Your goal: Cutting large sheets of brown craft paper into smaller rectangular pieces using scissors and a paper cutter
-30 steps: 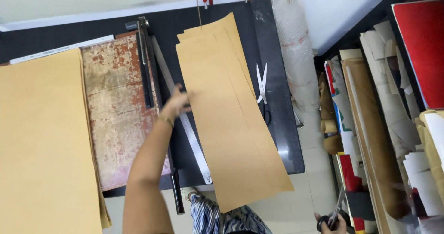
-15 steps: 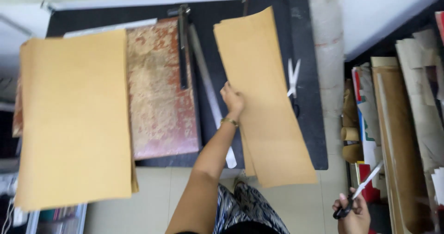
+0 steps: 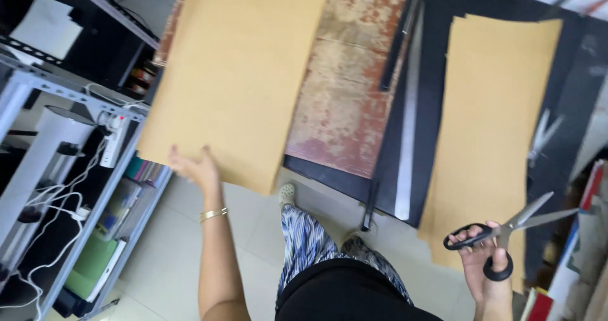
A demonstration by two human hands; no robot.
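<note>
Scissors (image 3: 506,232) sit clamped in the right hand (image 3: 484,264), fingers through the black handles, blades apart, pointing away over the brown paper strip (image 3: 494,124). Left hand (image 3: 193,166), fingers spread, touches the near edge of the big brown sheet (image 3: 240,74).

The left hand (image 3: 193,166) touches the near edge of a large brown paper sheet (image 3: 240,74) overhanging the table (image 3: 573,105) — the right hand (image 3: 484,264) grips black-handled scissors (image 3: 506,232), blades apart, beside a narrower brown sheet (image 3: 494,131).
</note>
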